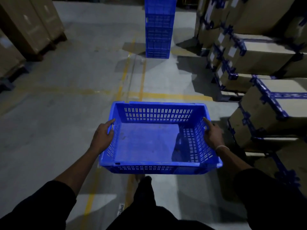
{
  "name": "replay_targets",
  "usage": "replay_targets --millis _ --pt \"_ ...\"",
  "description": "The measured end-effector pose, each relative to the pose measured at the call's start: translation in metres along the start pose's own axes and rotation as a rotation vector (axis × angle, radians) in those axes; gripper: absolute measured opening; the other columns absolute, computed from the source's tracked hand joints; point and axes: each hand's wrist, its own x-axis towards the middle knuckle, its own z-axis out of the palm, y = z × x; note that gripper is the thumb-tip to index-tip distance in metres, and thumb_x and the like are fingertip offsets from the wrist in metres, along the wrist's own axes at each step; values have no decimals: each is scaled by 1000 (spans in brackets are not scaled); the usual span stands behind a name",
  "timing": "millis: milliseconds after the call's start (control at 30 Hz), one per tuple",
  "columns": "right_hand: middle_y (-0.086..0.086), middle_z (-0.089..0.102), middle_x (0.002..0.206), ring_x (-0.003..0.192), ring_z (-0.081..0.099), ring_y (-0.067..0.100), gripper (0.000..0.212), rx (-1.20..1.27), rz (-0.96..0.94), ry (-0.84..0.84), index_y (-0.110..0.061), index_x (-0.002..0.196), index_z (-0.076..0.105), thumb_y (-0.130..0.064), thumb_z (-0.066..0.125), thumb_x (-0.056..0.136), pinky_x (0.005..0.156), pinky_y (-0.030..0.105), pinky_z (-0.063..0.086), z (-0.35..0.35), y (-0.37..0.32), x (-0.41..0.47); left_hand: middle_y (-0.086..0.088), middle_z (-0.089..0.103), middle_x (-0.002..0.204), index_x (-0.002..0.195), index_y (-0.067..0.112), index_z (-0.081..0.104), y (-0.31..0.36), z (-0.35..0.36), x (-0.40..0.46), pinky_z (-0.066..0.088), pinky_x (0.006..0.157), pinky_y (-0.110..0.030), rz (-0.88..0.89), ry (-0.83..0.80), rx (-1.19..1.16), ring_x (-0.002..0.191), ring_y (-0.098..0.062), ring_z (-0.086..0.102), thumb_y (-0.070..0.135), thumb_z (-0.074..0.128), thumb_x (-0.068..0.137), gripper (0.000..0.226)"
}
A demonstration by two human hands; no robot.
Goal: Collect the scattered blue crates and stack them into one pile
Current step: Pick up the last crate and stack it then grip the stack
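Observation:
I carry an empty blue slotted crate (149, 141) in front of me, above the floor. My left hand (103, 135) grips its left rim, thumb lying along the top edge. On the other side, my right hand (212, 134) grips the right rim, its index finger stretched forward along the edge. Ahead, at the far end of the aisle, a tall stack of blue crates (158, 29) stands on the floor; its top is cut off by the frame.
Cardboard boxes with blue strapping (259, 67) line the right side on pallets. More tall cartons (31, 25) stand at the left on dark pallets. Yellow floor lines (123, 77) run down the grey concrete aisle between them. My dark trouser leg (146, 193) shows below the crate.

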Motion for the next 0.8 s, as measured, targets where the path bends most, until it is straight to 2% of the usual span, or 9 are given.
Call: replay_targets --millis 133,267,400,567,700,800 --pt "24 50 116 93 58 42 61 -25 -19 15 -22 152 37 -6 53 95 77 30 39 16 -26 111 -17 56 132 151 24 44 -5 12 117 45 90 -40 37 -18 5 117 -35 56 13 51 101 51" --pt "24 51 114 93 58 43 61 -40 12 15 -22 152 37 -10 54 95 85 39 47 18 -61 212 -17 55 127 151 28 43 -5 11 233 47 87 -40 37 -51 5 112 -37 58 17 51 102 51" --pt "22 51 110 90 58 41 61 -26 21 40 -23 151 37 -13 56 94 86 39 47 17 -88 303 -18 55 126 151 29 42 4 8 337 47 86 -40 18 -55 20 110 -37 59 18 50 102 52" --pt "21 50 111 92 58 40 57 48 53 51 -22 150 40 -9 52 95 89 40 47 15 -115 414 -20 56 127 151 25 43 21 17 459 46 87 -41 41 -53 35 112 -38 58 13 51 101 52" --pt "21 52 111 91 59 40 59 65 33 62 -22 149 43 -6 54 93 85 37 47 22 -119 523 -20 55 133 151 22 44 36 42 562 46 88 -41 55 -49 34 115 -38 56 12 51 102 51" --pt "19 53 116 96 60 35 61 95 34 69 -23 148 43 -4 55 92 86 37 47 20 -122 611 -20 57 128 151 23 44 50 66 644 45 89 -41 56 -42 25 114 -38 56 12 51 101 52"
